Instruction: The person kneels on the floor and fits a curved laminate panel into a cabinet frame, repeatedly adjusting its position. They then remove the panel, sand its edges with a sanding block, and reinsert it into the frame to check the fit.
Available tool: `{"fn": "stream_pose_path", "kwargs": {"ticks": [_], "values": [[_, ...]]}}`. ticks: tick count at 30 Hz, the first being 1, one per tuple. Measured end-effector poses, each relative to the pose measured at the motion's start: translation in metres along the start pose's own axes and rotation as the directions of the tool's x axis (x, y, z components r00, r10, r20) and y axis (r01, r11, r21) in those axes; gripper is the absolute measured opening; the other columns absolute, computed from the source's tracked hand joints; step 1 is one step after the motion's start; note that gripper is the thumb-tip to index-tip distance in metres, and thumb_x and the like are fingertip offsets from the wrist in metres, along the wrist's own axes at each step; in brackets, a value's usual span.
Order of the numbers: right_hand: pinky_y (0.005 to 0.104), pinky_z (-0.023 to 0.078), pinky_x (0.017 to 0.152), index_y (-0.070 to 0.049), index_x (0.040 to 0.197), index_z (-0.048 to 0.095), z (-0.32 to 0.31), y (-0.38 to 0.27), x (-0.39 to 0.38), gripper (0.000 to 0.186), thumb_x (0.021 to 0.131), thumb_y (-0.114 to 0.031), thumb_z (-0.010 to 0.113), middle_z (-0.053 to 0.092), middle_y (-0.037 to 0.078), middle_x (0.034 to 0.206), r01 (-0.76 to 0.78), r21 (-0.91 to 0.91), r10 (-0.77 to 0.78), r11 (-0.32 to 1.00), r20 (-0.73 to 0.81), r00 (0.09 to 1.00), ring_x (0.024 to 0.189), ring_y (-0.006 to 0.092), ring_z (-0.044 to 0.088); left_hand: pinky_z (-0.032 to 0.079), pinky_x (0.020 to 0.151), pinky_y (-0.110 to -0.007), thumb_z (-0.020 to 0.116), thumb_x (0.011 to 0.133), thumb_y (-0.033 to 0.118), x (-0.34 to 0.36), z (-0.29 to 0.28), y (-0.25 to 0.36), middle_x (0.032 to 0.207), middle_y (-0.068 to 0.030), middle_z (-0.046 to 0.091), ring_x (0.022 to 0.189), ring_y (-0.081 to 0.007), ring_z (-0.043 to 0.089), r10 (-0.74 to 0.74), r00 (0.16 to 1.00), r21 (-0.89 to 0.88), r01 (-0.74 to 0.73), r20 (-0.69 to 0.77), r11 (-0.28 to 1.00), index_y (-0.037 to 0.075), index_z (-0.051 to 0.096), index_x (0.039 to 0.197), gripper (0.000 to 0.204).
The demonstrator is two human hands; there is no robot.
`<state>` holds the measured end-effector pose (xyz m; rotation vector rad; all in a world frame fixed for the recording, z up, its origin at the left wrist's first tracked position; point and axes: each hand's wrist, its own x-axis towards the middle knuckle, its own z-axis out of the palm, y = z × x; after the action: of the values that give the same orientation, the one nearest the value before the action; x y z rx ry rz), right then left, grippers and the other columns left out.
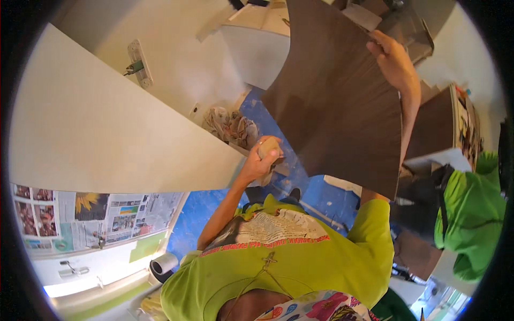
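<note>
Left hand (257, 163), centre of view: fingers wrapped around a small tan block (269, 148), material not determinable. It appears light, and best held across its sides.

Right hand (399, 65), 2 o'clock: fingers grasping the outer edge of a brown board (337, 96), tips bent onto its face. The board spans 12 to past 3 o'clock. Judged stiff and thin, fairly light but unwieldy for its breadth; the curve may be lens distortion. The smooth face could slip, and corners look liable to chip. Opposite edges would give the surest hold; one edge alone may let it swing.

Surroundings: crumpled bag (227, 125) at 11 o'clock, just beyond the left hand; pale panel (118, 128) at 9; newspaper (123, 211) at 8; blue floor (321, 198) at 4; green cloth (471, 219) between 3 and 4.
</note>
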<state>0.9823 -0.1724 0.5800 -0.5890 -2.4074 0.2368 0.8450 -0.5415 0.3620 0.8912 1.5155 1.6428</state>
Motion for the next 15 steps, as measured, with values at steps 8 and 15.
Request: {"fn": "stream_pose_path", "kwargs": {"ticks": [8, 15], "values": [[0.0474, 0.053, 0.088, -0.002, 0.122, 0.062, 0.09, 0.004, 0.043, 0.028, 0.096, -0.013, 0.06, 0.07, 0.025, 0.108, 0.004, 0.106, -0.006, 0.994, 0.016, 1.0, 0.105, 0.0414, 0.067, 0.054, 0.09, -0.033, 0.06, 0.098, 0.019, 0.026, 0.001, -0.012, 0.097, -0.0079, 0.066, 0.094, -0.015, 0.065, -0.013, 0.995, -0.055, 0.008, -0.098, 0.998, 0.002, 0.055, 0.127, 0.034], [0.0516, 0.052, 0.085, -0.006, 0.117, 0.063, 0.166, 0.032, 0.079, 0.024, 0.094, -0.014, 0.062, 0.071, 0.025, 0.101, 0.014, 0.16, -0.028, 0.987, 0.087, 0.996, 0.1, 0.0437, 0.067, 0.054, 0.088, -0.033, 0.059, 0.099, 0.022, 0.076, 0.003, -0.043, 0.097, -0.0084, 0.066, 0.093, -0.0155, 0.064, -0.038, 0.991, -0.134, 0.021, -0.125, 0.991, 0.002, 0.055, 0.126, 0.034]]}}
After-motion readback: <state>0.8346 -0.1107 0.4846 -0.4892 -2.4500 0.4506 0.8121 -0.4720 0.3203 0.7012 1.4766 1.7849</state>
